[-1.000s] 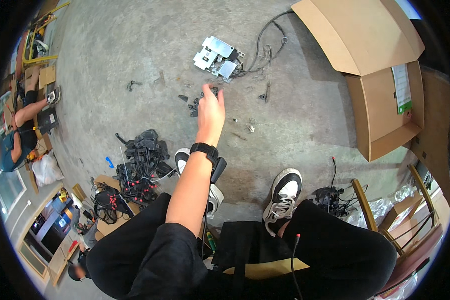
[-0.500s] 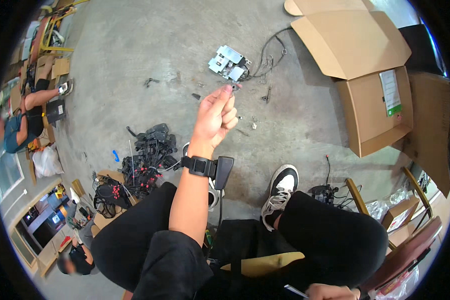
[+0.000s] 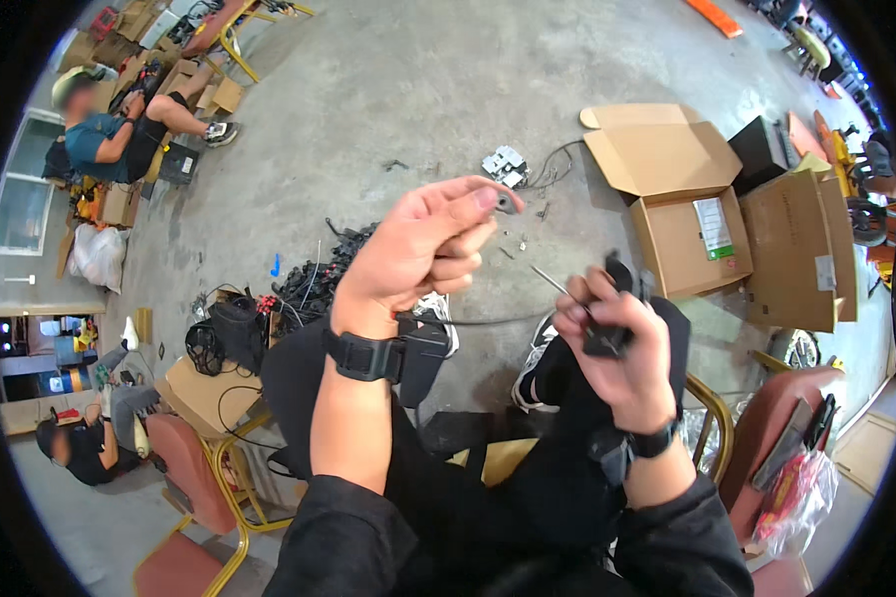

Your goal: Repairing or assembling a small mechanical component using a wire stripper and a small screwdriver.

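My left hand is raised in front of me, thumb and forefinger pinching a small dark grey part. Lower and to the right, my right hand is closed around a screwdriver-like tool with a thin metal shaft pointing up and left. A black part is in the same grip, its shape partly covered by my fingers. The two hands are apart. Beyond them on the floor lies a silvery metal assembly with a dark cable.
An open cardboard box stands at the right. Black cabled parts are heaped left of my legs. Small loose pieces dot the concrete floor. A chair is at my right; a co-worker sits far left, another person lower left.
My right hand has come up from the lower edge with the thin-shafted tool and a black part. My left hand still pinches the small part. The view has tilted up, showing more of the room.
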Available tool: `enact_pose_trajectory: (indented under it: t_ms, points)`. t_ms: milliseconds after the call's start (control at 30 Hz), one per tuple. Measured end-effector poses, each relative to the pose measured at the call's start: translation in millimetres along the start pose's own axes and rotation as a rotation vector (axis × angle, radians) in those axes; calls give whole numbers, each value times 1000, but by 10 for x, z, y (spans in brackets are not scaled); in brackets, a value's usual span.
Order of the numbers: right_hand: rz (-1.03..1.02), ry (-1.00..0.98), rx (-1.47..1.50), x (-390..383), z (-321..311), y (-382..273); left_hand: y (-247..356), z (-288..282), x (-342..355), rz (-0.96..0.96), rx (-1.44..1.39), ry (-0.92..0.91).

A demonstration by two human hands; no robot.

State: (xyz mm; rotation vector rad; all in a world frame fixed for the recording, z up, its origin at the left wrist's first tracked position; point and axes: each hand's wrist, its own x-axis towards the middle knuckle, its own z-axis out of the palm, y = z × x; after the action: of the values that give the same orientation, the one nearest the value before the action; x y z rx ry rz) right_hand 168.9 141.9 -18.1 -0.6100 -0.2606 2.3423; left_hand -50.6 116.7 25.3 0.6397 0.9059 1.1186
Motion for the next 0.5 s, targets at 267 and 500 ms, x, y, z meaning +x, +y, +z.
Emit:
enact_pose_trajectory:
  t_ms: [267,500]
  points:
    - [-471,62,-826,57,270,298,137,-92,-856,145,-17,217]
    - [-617,-95,-1228,49,861,480,-165,-74,-940,130,-180,133]
